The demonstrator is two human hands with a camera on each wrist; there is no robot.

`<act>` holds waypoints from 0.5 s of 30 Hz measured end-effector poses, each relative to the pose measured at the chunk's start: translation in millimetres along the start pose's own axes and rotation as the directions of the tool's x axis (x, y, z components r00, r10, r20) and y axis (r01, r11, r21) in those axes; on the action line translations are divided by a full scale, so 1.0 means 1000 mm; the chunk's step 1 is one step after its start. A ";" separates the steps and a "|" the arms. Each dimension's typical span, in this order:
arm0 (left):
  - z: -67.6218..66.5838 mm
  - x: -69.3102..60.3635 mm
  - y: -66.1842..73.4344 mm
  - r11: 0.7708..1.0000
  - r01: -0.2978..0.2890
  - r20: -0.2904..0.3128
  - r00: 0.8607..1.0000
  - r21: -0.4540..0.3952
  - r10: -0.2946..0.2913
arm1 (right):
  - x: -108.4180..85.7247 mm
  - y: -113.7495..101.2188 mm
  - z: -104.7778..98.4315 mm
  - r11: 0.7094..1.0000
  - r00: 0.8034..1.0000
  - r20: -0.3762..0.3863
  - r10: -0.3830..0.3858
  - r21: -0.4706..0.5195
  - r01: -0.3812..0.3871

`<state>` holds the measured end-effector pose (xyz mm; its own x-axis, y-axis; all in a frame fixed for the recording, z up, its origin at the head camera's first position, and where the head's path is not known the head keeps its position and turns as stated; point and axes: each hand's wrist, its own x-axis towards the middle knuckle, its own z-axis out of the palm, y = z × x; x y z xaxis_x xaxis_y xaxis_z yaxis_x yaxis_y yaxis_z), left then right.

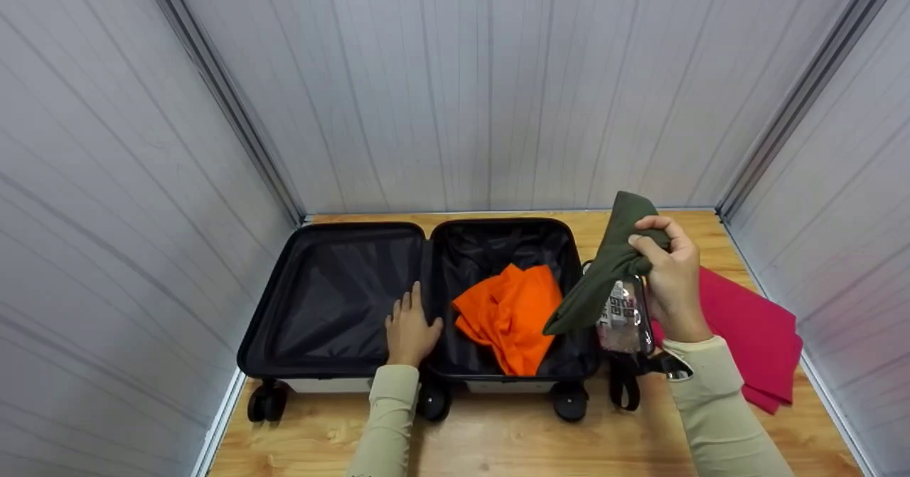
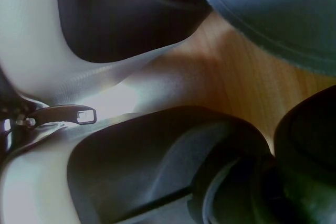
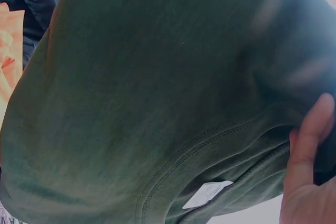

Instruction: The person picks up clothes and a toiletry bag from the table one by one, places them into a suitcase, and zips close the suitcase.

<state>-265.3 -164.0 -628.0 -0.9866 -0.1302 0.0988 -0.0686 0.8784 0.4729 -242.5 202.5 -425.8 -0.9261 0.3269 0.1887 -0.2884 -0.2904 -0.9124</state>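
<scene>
My right hand (image 1: 675, 271) grips a folded dark green T-shirt (image 1: 604, 271), held up over the right edge of an open suitcase (image 1: 334, 299). In the right wrist view the green T-shirt (image 3: 121, 93) shows its collar seam and a white label; the thumb lies beside the collar. An orange garment (image 1: 512, 313) lies crumpled in the suitcase's right half. My left hand (image 1: 411, 328) rests at the hinge between the two halves, its fingers fairly straight. The left wrist view shows the suitcase's zipper pull (image 2: 63, 115) and dark corner parts, not the hand.
Right of the suitcase stands a clear pouch (image 1: 620, 320) with printed lettering and a black strap, partly behind the green T-shirt. Crimson folded fabric (image 1: 753, 335) lies on the wooden floor (image 1: 498, 441) farther right. Suitcase wheels (image 1: 571, 400) point toward me. Grey panel walls (image 1: 462, 93) enclose three sides.
</scene>
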 end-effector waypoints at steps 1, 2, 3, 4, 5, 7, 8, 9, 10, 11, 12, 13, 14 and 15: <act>0.000 0.000 0.000 1.000 -0.002 -0.002 1.000 0.000 0.002 | 0.000 0.000 0.000 1.000 1.000 0.006 -0.001 0.000 0.001; 0.000 -0.001 0.000 1.000 -0.003 -0.004 1.000 -0.001 0.003 | -0.001 0.000 0.001 1.000 1.000 0.011 0.000 -0.002 0.000; -0.001 -0.001 0.000 1.000 -0.003 -0.005 1.000 -0.002 0.003 | -0.001 0.000 0.001 1.000 1.000 0.015 0.001 -0.004 -0.001; -0.001 -0.001 0.000 1.000 -0.004 -0.007 1.000 -0.002 0.004 | -0.001 0.000 0.002 1.000 1.000 0.017 0.004 -0.008 -0.004; -0.001 -0.001 0.000 1.000 -0.003 -0.008 1.000 -0.003 0.003 | -0.002 0.000 0.002 1.000 1.000 0.021 0.008 -0.014 -0.007; -0.001 -0.001 0.000 1.000 -0.001 -0.009 1.000 -0.002 0.001 | -0.002 0.000 0.003 1.000 1.000 0.025 0.014 -0.021 -0.013; -0.001 -0.001 0.000 1.000 0.001 -0.008 1.000 -0.001 -0.001 | -0.002 0.000 0.004 1.000 0.999 0.028 0.019 -0.024 -0.018; -0.001 0.000 -0.001 1.000 0.002 -0.007 1.000 0.000 -0.002 | -0.002 0.000 0.005 0.999 0.999 0.030 0.023 -0.022 -0.023; -0.001 0.000 -0.001 1.000 0.003 -0.005 1.000 0.000 -0.003 | -0.003 0.001 0.005 0.999 0.999 0.033 0.027 -0.021 -0.026; -0.002 0.000 -0.001 1.000 0.005 -0.003 1.000 0.000 -0.005 | -0.003 0.001 0.006 0.999 0.999 0.038 0.029 -0.022 -0.028; -0.002 0.000 -0.001 1.000 0.006 -0.002 1.000 0.000 -0.006 | -0.003 0.001 0.007 0.999 0.999 0.042 0.029 -0.022 -0.028; -0.002 0.000 -0.001 1.000 0.007 0.000 1.000 0.000 -0.007 | -0.003 0.002 0.007 0.999 0.999 0.046 0.029 -0.024 -0.028; -0.002 -0.001 -0.001 1.000 0.009 0.001 1.000 -0.001 -0.009 | -0.003 0.002 0.008 0.999 0.998 0.051 0.029 -0.022 -0.028; -0.002 -0.001 -0.001 1.000 0.010 0.003 1.000 -0.001 -0.010 | -0.004 0.002 0.009 0.999 0.998 0.056 0.027 -0.023 -0.026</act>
<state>-264.2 -165.9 -626.8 -0.9862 -0.1377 0.0917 -0.0782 0.8765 0.4750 -241.8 193.0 -425.3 -0.9456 0.2680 0.1842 -0.2590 -0.2781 -0.9250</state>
